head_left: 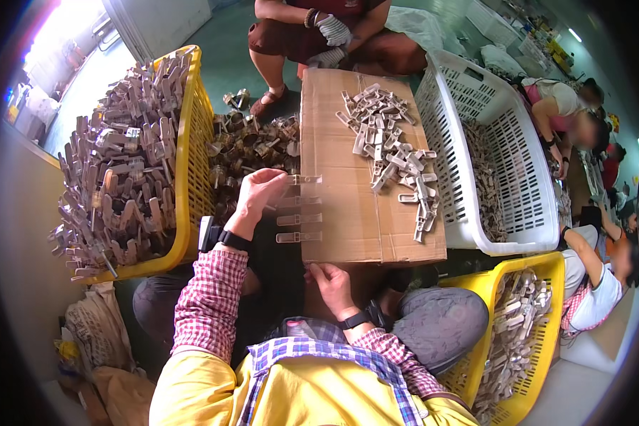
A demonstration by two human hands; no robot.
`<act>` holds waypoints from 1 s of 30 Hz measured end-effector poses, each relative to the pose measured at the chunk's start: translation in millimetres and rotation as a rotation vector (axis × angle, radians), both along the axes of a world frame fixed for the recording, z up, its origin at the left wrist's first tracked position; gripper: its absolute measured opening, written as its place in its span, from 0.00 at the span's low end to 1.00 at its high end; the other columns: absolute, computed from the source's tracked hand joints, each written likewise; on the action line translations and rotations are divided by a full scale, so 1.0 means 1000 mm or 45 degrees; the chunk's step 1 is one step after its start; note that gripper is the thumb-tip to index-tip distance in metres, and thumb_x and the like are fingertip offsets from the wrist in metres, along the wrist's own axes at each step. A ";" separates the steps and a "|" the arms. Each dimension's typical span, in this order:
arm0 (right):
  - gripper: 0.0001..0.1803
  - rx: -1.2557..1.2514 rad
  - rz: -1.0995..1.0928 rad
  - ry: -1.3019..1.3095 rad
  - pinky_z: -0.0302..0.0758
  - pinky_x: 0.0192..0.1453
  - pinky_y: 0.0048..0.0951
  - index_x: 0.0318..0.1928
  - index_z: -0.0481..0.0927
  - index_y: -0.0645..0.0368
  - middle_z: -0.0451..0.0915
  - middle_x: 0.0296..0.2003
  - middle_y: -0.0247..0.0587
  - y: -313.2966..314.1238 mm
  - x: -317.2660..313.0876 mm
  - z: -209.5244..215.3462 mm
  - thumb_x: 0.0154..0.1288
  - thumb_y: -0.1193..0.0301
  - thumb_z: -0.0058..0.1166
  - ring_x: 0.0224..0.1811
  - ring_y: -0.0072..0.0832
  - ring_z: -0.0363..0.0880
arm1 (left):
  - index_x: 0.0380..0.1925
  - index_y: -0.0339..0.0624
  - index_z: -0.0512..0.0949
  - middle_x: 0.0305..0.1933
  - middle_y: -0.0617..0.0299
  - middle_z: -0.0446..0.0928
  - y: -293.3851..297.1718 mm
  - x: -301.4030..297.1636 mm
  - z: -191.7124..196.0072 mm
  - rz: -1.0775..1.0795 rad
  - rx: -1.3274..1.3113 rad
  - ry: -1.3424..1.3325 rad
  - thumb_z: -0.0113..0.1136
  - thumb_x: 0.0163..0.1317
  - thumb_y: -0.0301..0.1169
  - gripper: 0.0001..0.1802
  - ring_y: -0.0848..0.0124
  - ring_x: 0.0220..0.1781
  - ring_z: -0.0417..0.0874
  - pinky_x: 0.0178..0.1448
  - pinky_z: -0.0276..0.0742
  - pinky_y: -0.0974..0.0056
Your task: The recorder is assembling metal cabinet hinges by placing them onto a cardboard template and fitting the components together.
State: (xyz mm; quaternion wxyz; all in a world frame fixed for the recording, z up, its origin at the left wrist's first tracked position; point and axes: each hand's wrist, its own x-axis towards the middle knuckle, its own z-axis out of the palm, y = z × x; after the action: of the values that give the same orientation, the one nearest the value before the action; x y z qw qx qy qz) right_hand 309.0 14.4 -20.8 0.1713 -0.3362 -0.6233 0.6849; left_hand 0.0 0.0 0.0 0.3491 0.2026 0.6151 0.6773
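At the left edge of the upturned cardboard box (337, 213), my left hand (257, 193) pinches the outer end of a flat, greyish plastic clip piece (304, 179). Just nearer to me, several similar clip pieces (298, 220) lie in a row, jutting out over that edge. My right hand (332, 287) is closed at the box's near left corner, thumb and fingers pressed against its edge; its fingertips are partly hidden. Further right on the cardboard spreads a loose pile of grey plastic clip pieces (394, 145) with rectangular openings.
Left stands a yellow basket (192, 135) heaped with clip parts; darker round parts (252, 145) lie beside it. A white basket (529, 170) and another yellow basket (550, 312) holding clips flank my right. Across the box crouches a person wearing gloves (334, 32). Other people sit at right.
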 end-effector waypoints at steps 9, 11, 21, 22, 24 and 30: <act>0.13 -0.003 -0.014 0.028 0.84 0.43 0.24 0.48 0.91 0.63 0.91 0.34 0.37 0.000 -0.013 -0.002 0.79 0.66 0.62 0.35 0.20 0.88 | 0.43 0.37 0.89 0.37 0.67 0.89 0.009 -0.015 -0.010 0.082 -0.078 0.010 0.73 0.68 0.31 0.09 0.80 0.36 0.85 0.43 0.81 0.73; 0.13 -0.001 -0.016 0.025 0.84 0.43 0.24 0.48 0.91 0.63 0.91 0.34 0.37 -0.002 -0.013 -0.001 0.79 0.66 0.62 0.35 0.20 0.88 | 0.43 0.37 0.89 0.36 0.67 0.88 0.007 -0.014 -0.010 0.085 -0.073 -0.006 0.73 0.68 0.31 0.09 0.81 0.35 0.85 0.41 0.81 0.73; 0.12 0.003 -0.020 0.025 0.83 0.44 0.24 0.48 0.91 0.63 0.92 0.34 0.38 -0.007 -0.017 0.000 0.79 0.66 0.62 0.35 0.20 0.89 | 0.40 0.37 0.90 0.31 0.67 0.88 0.003 -0.019 -0.024 0.081 -0.244 0.222 0.74 0.63 0.31 0.10 0.81 0.31 0.84 0.35 0.79 0.71; 0.12 0.000 -0.012 0.020 0.83 0.43 0.24 0.48 0.91 0.63 0.92 0.34 0.38 -0.007 -0.018 0.000 0.79 0.66 0.62 0.35 0.20 0.89 | 0.39 0.37 0.90 0.31 0.67 0.88 0.003 -0.020 -0.027 0.088 -0.246 0.245 0.75 0.63 0.32 0.10 0.80 0.31 0.84 0.35 0.79 0.71; 0.13 -0.042 0.004 0.023 0.83 0.44 0.24 0.48 0.91 0.63 0.92 0.35 0.38 -0.008 -0.018 -0.002 0.79 0.66 0.62 0.36 0.20 0.89 | 0.41 0.38 0.91 0.32 0.64 0.89 -0.005 -0.028 -0.032 0.074 -0.285 0.325 0.75 0.61 0.35 0.13 0.76 0.32 0.86 0.38 0.81 0.68; 0.15 -0.235 0.001 0.110 0.82 0.44 0.23 0.50 0.90 0.65 0.90 0.34 0.34 -0.008 -0.014 -0.026 0.80 0.65 0.61 0.36 0.17 0.85 | 0.53 0.42 0.87 0.48 0.57 0.86 0.040 -0.014 0.022 0.099 -0.375 1.241 0.75 0.64 0.37 0.19 0.66 0.46 0.88 0.53 0.84 0.61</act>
State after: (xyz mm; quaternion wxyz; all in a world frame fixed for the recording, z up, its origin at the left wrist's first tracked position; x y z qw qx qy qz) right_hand 294.9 6.1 -46.8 0.1661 -0.3204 -0.5497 0.7533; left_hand -13.9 39.8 22.1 0.0209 0.4205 0.8025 0.4228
